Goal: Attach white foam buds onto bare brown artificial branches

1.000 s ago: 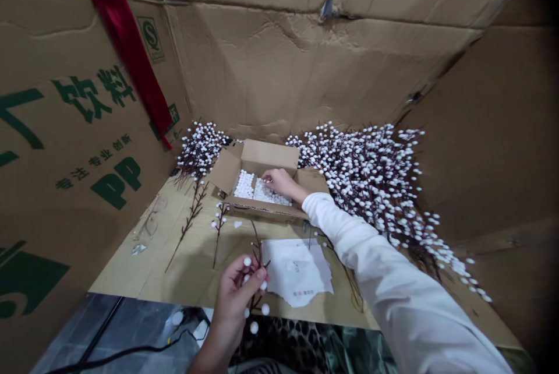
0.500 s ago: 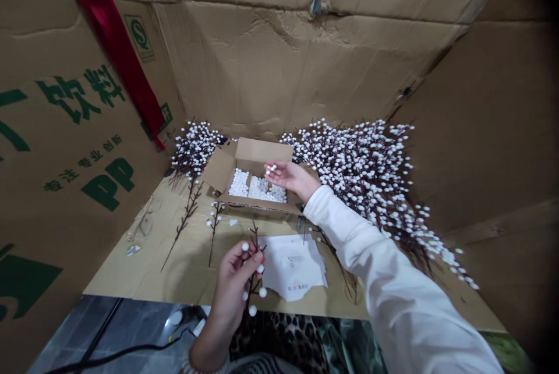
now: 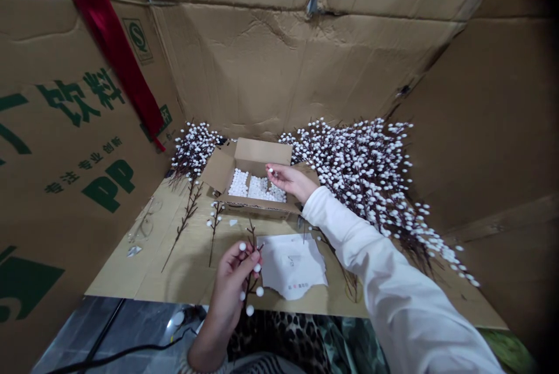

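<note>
Lifting out of the cardboard box [image 3: 262,155] at 12 o'clock, your right grip [image 3: 290,180] pinches a white ball [image 3: 271,170]; your left grip [image 3: 231,281] pinches a twig [image 3: 252,263].

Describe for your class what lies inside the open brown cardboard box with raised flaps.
The open brown cardboard box holds small white foam balls in two heaps. The balls cover its floor, so anything beneath them cannot be seen.
</note>
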The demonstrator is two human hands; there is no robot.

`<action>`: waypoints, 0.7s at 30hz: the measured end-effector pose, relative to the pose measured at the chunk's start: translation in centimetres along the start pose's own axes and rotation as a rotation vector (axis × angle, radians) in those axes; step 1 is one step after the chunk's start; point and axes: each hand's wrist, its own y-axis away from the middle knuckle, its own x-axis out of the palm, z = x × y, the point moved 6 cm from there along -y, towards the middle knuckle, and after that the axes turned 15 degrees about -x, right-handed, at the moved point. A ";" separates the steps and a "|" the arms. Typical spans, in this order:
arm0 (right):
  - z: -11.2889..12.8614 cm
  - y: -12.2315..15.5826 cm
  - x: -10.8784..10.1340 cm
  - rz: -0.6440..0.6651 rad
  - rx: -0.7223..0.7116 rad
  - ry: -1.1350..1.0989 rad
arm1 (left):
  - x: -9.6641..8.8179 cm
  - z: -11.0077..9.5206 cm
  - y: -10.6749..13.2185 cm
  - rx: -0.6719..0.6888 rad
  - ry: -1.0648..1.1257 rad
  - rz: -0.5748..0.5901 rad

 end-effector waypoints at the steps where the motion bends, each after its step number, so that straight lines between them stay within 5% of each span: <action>1: -0.3 0.0 0.0 0.023 0.036 0.048 | 0.0 0.0 0.0 0.001 0.000 0.003; 6: -1.1 0.2 -0.2 0.104 0.112 0.357 | -0.1 0.3 0.0 0.002 -0.003 0.015; 13: 0.5 0.2 -0.4 0.146 0.005 0.756 | -0.3 0.5 -0.2 -0.005 -0.003 0.031; 21: 3.5 1.6 0.3 0.171 -0.141 0.885 | 0.0 0.5 -0.2 0.009 -0.004 0.055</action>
